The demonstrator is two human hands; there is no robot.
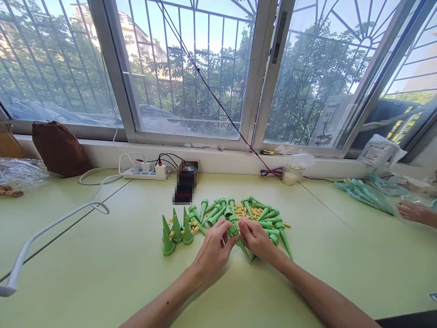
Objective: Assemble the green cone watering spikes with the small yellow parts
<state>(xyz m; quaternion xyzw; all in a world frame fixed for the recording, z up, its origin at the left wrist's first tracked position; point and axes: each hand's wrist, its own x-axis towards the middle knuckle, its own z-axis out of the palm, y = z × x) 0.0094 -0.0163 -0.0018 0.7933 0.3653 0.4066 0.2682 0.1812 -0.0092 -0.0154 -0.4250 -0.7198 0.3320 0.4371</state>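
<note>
We've our L hand point(215, 243) clamped on a ribbed-cap green plastic cone point(234, 229) btwn both hands, long axis apparently slanting down-right twd us, R hand point(256, 238) pinched together just beside it, can't tell on what.

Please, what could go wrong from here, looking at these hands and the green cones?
1. The held cone could slip, as the fingers of the left hand grip it near its wide end, with the right hand close by.
2. The standing cones might be knocked over if the left hand swings toward them.
3. The small yellow pieces lie loose among other cones, so some could scatter.
</note>
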